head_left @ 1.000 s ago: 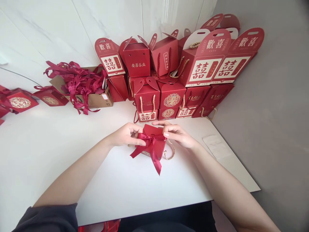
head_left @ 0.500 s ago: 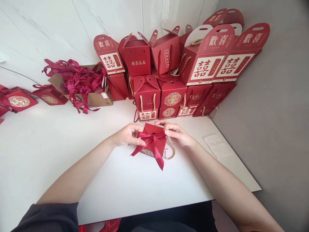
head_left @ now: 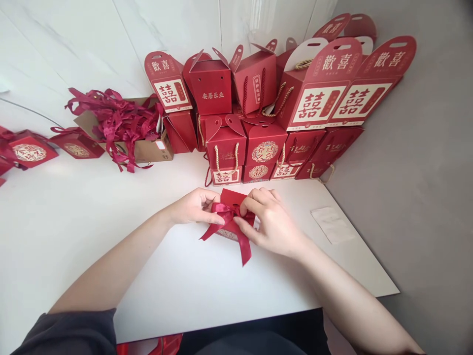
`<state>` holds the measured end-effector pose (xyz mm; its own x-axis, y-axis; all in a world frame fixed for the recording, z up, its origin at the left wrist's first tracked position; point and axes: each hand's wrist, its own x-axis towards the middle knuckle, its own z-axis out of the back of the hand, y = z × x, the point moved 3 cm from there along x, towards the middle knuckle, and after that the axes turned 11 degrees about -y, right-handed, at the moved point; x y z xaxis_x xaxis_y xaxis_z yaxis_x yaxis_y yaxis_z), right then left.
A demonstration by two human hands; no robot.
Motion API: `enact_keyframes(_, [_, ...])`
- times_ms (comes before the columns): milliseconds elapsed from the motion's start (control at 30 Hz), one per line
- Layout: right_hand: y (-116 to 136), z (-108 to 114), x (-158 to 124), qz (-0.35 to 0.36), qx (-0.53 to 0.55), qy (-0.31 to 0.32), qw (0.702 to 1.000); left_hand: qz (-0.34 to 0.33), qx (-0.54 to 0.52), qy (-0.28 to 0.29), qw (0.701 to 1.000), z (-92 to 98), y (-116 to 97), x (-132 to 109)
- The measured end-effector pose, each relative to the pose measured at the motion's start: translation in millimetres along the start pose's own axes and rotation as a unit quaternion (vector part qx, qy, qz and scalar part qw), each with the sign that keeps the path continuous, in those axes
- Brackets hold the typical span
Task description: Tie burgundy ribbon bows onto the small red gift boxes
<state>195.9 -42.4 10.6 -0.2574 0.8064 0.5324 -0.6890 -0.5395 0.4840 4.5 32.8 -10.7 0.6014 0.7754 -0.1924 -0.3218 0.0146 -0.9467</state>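
On the white table in front of me stands a small red gift box (head_left: 229, 197) with a gold pattern low on its front. A dark pink satin ribbon (head_left: 245, 249) is tied in a bow at its top, its two tails hanging down the front. My left hand (head_left: 197, 207) pinches the bow's left loop between thumb and fingers. At the bow's knot, the thumb and forefinger of my right hand (head_left: 271, 222) close on the ribbon, and this hand covers the bow's right side and the box's right edge.
Stacked red gift boxes (head_left: 264, 145) with rope handles line the back of the table. Left of them, a cardboard box (head_left: 153, 152) overflows with ribbons. More ribboned red boxes (head_left: 83, 144) sit at far left. A white paper (head_left: 332, 225) lies near the right edge.
My right hand has moved left from the box's right edge and the right loop to the bow's knot, now hiding the gold rope handle. My left hand stays on the left loop.
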Motion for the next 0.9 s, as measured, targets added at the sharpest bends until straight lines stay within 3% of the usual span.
enact_keyframes(133, [-16.3,1.6,3.3,-0.041,0.095,0.012,0.995,0.016,-0.006,0.008,1.0,2.0,1.9,-0.4])
enact_keyframes(267, [-28.1,4.8,6.1,-0.086,0.136,0.023,0.987,0.012,0.023,-0.045,0.999,0.5,3.5,0.2])
enact_keyframes(400, [-28.1,8.4,6.7,-0.104,0.139,0.007,0.985,-0.034,0.041,-0.088,0.995,-6.4,1.6,0.7])
enact_keyframes(500, [-27.8,12.1,6.6,-0.11,0.124,-0.036,0.986,-0.048,0.034,-0.101,0.993,-10.9,1.4,1.2])
enact_keyframes(667, [-22.0,17.8,4.5,-0.052,0.001,-0.108,0.993,-0.037,0.039,-0.124,0.991,-14.6,4.1,2.0])
enact_keyframes(800, [-21.7,18.9,1.7,-0.126,0.035,-0.059,0.99,-0.027,0.045,-0.16,0.986,-16.0,6.0,2.2])
enact_keyframes(900, [-30.3,20.3,0.0,-0.198,0.072,0.017,0.977,-0.004,0.023,-0.157,0.987,-17.2,6.7,2.7])
